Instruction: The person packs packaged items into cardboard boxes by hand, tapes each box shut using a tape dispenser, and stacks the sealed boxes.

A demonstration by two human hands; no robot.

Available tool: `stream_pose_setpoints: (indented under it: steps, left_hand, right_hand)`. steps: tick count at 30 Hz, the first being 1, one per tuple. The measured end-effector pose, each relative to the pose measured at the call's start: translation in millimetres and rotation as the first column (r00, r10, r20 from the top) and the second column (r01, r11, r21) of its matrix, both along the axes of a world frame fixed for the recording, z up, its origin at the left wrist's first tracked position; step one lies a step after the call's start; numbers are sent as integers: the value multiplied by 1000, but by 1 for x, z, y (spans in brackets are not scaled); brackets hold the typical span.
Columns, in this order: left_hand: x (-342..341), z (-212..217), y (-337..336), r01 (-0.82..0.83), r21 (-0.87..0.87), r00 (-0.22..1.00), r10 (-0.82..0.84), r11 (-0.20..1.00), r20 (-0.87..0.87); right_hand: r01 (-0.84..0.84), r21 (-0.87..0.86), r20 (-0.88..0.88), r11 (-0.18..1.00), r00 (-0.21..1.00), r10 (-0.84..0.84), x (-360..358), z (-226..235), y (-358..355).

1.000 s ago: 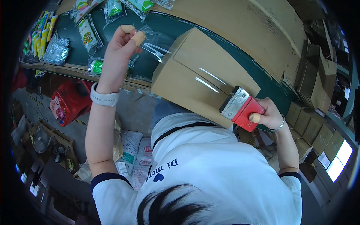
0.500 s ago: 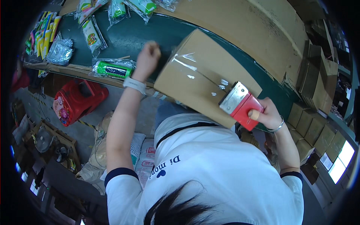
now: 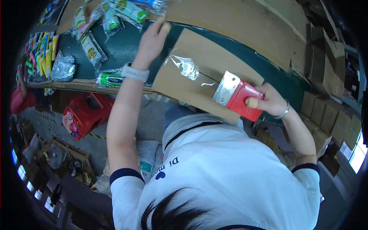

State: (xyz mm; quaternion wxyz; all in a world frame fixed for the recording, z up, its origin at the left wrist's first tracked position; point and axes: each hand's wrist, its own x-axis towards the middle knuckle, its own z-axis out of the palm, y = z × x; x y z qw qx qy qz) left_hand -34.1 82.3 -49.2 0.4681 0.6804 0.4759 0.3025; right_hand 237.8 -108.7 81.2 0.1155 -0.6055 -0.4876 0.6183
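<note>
A brown cardboard box (image 3: 191,69) lies tilted on the dark green table (image 3: 122,46) in front of me. My left hand (image 3: 153,38) rests flat on the box's far left corner, fingers stretched out, a white watch on the wrist. My right hand (image 3: 268,101) grips a red tape dispenser (image 3: 239,96); its toothed metal blade lies on the near right part of the box top. A wrinkled strip of clear tape (image 3: 188,67) runs across the box top between my two hands.
Several snack packets (image 3: 90,48) and a silver pouch (image 3: 63,69) lie on the table's left. A green packet (image 3: 109,79) sits by my left wrist. A red container (image 3: 86,113) stands on the floor below. Cardboard boxes (image 3: 322,111) are stacked at right; a large cardboard sheet (image 3: 237,23) lies behind.
My left hand came down from the clear film at the left onto the box, then slid to its far corner. Clear tape now lies across the top; the dispenser stays at the near right.
</note>
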Motion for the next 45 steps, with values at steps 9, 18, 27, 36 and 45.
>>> stream_pose_setpoints:
  steps: [9,18,27,36,45]
  left_hand:
    - [36,60,-47,430,582,866,-133,690,-482]
    - [47,67,-48,490,553,805,-106,674,-583]
    - [45,61,-50,499,528,772,-76,687,-631]
    - [29,50,-32,346,462,903,-156,816,-401]
    - [5,63,-39,117,-469,986,-46,876,160]
  right_hand:
    - [-122,-237,118,964,981,153,20,37,-1]
    - [-99,-246,352,964,918,184,99,18,-91]
    - [-308,-165,862,937,417,289,30,-64,-88]
    - [153,473,843,868,210,-496,56,-190,-118]
    - [664,719,-25,206,320,-947,-49,-152,-46]
